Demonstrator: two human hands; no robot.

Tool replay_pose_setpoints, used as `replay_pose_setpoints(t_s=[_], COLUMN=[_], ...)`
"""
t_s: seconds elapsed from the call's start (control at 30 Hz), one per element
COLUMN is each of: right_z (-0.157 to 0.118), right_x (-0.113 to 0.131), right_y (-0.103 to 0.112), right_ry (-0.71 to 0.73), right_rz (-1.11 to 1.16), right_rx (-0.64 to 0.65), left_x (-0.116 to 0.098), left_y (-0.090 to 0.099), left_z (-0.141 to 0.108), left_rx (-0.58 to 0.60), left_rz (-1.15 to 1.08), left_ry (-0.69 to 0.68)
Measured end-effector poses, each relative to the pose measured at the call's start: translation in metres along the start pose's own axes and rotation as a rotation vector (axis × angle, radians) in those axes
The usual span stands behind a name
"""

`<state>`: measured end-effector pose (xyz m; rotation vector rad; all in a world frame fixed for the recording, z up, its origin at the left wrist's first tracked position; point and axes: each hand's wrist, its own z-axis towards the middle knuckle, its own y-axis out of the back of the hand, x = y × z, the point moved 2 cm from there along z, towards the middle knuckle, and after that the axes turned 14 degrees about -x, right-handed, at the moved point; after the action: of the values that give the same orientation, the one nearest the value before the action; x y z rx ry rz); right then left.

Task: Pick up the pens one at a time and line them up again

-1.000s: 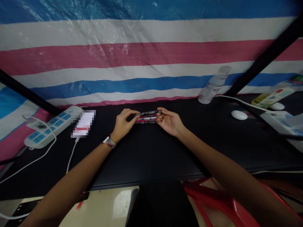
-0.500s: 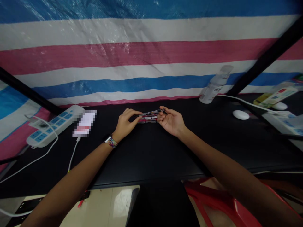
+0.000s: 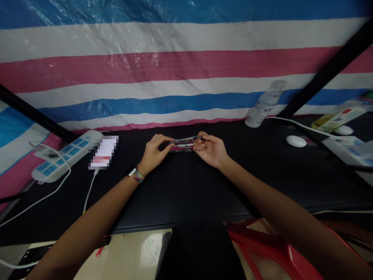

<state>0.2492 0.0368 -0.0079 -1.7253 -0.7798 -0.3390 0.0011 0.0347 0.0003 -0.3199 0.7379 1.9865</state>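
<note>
Pens [image 3: 184, 144] lay bundled between both hands on the black tabletop [image 3: 186, 186] | left hand [image 3: 153, 153] fingers pinched one end | right hand [image 3: 211, 149] fingers pinched the other | pen count and tips too small to tell.

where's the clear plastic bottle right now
In the head view, the clear plastic bottle stands at the far right of the black table, against the striped tarp.
</note>
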Motion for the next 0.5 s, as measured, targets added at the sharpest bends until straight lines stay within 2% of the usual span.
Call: replay_pose_setpoints(t_s=[0.27,0.5], right_z=[-0.0008,-0.0003], right_x=[-0.0008,0.0004], right_y=[-0.0024,-0.0016], right_ry=[-0.021,-0.029], right_rz=[0.04,0.038], right_rx=[-0.054,-0.043], left_x=[-0.0001,-0.0001], left_y=[-0.0006,-0.0004], left_z=[0.0,0.0001], left_rx=[0.002,0.003], left_rz=[-0.029,-0.032], left_ry=[0.012,0.016])
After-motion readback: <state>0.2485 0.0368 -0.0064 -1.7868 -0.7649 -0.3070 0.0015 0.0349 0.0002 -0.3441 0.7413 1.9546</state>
